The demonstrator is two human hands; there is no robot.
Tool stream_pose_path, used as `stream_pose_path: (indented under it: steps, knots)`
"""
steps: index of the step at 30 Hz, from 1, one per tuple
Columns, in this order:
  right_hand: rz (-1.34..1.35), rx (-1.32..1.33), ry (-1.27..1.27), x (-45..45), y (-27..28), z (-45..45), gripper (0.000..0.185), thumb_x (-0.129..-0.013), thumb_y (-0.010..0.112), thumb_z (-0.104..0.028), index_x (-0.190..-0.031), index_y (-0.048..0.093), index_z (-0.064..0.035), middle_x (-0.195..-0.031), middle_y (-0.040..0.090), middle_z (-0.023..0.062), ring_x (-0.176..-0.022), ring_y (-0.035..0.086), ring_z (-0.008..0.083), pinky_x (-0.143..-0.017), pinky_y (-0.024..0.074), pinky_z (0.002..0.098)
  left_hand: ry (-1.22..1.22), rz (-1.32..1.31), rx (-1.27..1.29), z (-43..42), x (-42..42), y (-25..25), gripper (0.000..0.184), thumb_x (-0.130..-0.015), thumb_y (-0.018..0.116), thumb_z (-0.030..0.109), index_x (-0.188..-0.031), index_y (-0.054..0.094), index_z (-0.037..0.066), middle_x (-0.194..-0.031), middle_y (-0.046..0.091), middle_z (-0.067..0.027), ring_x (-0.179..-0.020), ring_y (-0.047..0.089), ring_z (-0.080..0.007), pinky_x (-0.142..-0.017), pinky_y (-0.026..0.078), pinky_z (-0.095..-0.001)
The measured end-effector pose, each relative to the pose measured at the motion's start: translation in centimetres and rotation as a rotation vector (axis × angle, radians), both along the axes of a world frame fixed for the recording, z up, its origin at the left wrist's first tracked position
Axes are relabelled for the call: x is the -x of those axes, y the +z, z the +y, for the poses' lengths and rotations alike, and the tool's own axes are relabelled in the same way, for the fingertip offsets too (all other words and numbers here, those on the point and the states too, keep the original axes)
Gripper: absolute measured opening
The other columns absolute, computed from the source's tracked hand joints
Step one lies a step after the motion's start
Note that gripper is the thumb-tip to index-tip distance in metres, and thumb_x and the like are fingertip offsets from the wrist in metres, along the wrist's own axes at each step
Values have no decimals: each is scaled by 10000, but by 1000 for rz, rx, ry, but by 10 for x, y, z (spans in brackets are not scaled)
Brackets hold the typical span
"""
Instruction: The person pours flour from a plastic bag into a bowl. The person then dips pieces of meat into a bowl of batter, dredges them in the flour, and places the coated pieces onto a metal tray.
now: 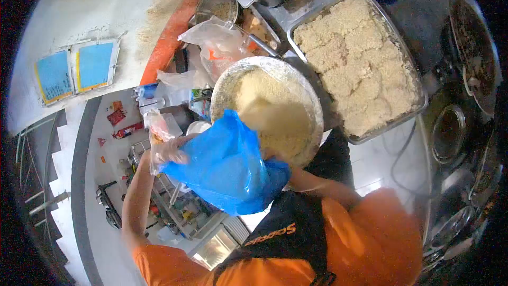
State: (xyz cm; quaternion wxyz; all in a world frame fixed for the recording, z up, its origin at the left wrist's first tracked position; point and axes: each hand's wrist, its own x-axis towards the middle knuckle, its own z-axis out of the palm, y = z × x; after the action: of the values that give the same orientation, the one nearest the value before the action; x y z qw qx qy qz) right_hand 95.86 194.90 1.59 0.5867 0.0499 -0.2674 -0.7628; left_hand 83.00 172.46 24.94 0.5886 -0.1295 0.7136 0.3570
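Observation:
A blue plastic bag (222, 164) hangs between my two hands, over the near left edge of a large round bowl (312, 95). Pale yellow crumbs or powder (270, 116) fill the bowl, partly blurred beside the bag's top. My left hand (172, 151), in a clear plastic glove, is closed on the bag's left side. At the bag's right side is my right hand (278, 160), mostly hidden by the blue plastic and the bowl's shadow; its fingers cannot be made out.
Right of the bowl, a metal tray (420, 103) holds several crumb-coated pieces. A strainer (217, 6) and crumpled clear bags (217, 47) lie beyond the bowl. Another metal pan (248, 0) is at the top. Dark round pans (450, 130) stand at the far right.

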Motion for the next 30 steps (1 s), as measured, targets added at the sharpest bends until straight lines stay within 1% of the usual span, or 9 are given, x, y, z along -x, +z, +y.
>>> stream_pose_path:
  steps: [7,9,15,19,20,22,23,26,30]
  knots:
    - [-21,7,38,-4,1,-5,624,-802,653,-301,-1330,527,8,-1185,659,190,-980,694,328,-926,559,466,161,68,253,-12,9,38,704,-804,843,227,-1403,529,30,-1262,658,-81,-1101,627,-194,-982,508,-373]
    - [-30,5,42,-5,1,-5,631,-807,653,-315,-1336,522,4,-1193,655,191,-983,693,331,-924,559,474,-32,87,406,19,24,55,630,-818,832,235,-1353,577,20,-1252,661,-83,-1096,623,-179,-975,507,-364]
    - [-56,49,61,-13,2,-7,652,-824,653,-356,-1356,506,-9,-1217,642,193,-990,689,340,-920,557,497,103,191,232,27,47,59,555,-821,811,207,-1310,622,28,-1237,665,-83,-1079,621,-182,-974,498,-340]
    - [-75,93,71,-19,3,-8,667,-835,653,-384,-1370,495,-17,-1234,633,195,-994,687,346,-917,557,513,134,196,-16,35,49,63,842,-817,738,563,-1358,543,-53,-1258,647,-159,-1130,618,-243,-1005,482,-348]
    - [-81,106,75,-20,2,-7,671,-837,653,-391,-1373,492,-19,-1238,631,195,-995,686,347,-916,556,517,129,194,-13,39,42,62,842,-817,738,563,-1358,543,-53,-1258,647,-159,-1130,618,-243,-1005,482,-348]
    - [-88,128,80,-21,2,-7,679,-843,652,-404,-1380,487,-24,-1246,627,196,-998,685,350,-915,556,525,456,452,-169,42,18,55,1128,-749,588,833,-1397,475,-83,-1328,596,-220,-1200,592,-318,-1050,463,-416]
    - [-96,144,81,-22,2,-7,682,-846,652,-411,-1383,484,-26,-1250,624,197,-999,685,351,-914,556,529,450,453,-168,28,11,47,1128,-749,588,833,-1397,475,-83,-1328,596,-220,-1200,592,-318,-1050,463,-416]
    - [-110,184,103,-24,2,-5,694,-854,652,-432,-1393,476,-32,-1262,618,198,-1002,683,356,-912,555,540,1085,277,-564,8,-24,24,1251,-659,497,930,-1419,439,-62,-1429,515,-224,-1275,534,-375,-1100,417,-534]
    - [-130,276,129,-27,-1,-6,710,-865,652,-460,-1406,466,-40,-1278,609,200,-1007,680,362,-909,554,556,916,415,-400,5,-109,-27,695,-948,623,517,-1427,439,49,-1221,621,-87,-1106,616,-254,-987,516,-421]
